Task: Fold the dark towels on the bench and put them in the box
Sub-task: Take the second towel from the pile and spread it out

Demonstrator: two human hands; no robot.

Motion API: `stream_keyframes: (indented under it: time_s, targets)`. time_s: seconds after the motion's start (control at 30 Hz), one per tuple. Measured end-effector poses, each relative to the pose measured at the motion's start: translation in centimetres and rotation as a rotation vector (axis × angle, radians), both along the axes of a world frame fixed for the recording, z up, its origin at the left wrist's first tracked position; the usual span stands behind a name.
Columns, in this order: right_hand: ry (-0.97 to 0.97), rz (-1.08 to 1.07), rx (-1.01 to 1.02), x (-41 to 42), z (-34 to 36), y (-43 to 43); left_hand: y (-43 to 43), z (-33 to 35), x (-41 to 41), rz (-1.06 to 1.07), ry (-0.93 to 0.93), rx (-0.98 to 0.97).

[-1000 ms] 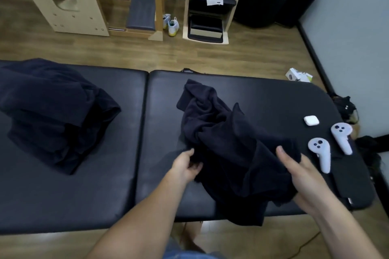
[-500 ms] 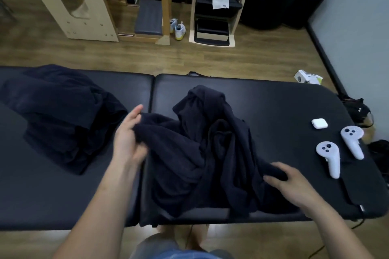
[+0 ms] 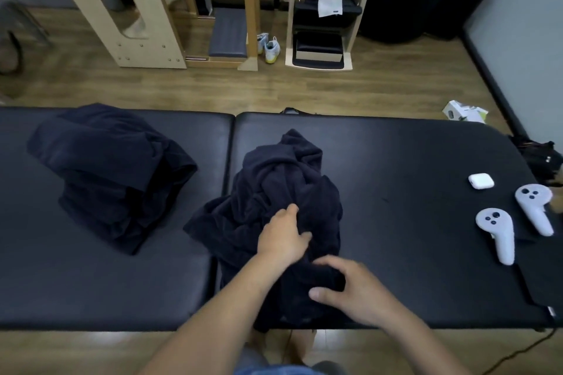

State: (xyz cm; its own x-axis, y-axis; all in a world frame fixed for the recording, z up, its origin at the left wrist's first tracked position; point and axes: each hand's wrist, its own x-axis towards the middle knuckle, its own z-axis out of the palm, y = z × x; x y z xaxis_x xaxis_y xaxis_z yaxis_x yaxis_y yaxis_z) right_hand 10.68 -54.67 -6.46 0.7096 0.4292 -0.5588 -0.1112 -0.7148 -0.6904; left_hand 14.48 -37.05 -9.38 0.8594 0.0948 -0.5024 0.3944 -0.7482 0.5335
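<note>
A crumpled dark towel [image 3: 286, 182] lies bunched in the middle of the black padded bench [image 3: 411, 161], its near part hanging over the front edge. My left hand [image 3: 281, 237] rests on top of the towel, its fingertips sunk into the folds. My right hand [image 3: 347, 289] grips a bunch of the towel's near edge, with the thumb showing below the cloth. A second heap of dark towels [image 3: 115, 173] sits on the bench's left half, apart from both hands. No box for the towels can be picked out.
Two white hand controllers [image 3: 499, 234] and a small white case [image 3: 481, 181] lie at the bench's right end. Behind the bench are a wooden floor, wooden frames [image 3: 122, 9], a shelf unit [image 3: 323, 24], shoes [image 3: 268, 47] and a small carton [image 3: 463, 111].
My left hand has come in from the towel's left edge to its middle. My right hand has moved left and closed on the near edge. The towel is now bunched more tightly.
</note>
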Motion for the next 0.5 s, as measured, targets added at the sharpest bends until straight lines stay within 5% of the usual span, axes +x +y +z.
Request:
stream_keyframes:
  time_s: [0.2,0.33,0.5]
  targets:
    - [0.155,-0.718,0.087,1.9,-0.2,-6.2,2.1,0.8,-2.6,0.013,-0.261,-0.404]
    - [0.135,-1.028,0.165,4.8,0.1,-8.9,5.5,2.2,-4.9,0.506,-0.246,-0.786]
    - [0.007,-1.639,0.537,8.2,0.7,-9.8,13.4,2.4,-7.2,1.126,-0.407,-0.836]
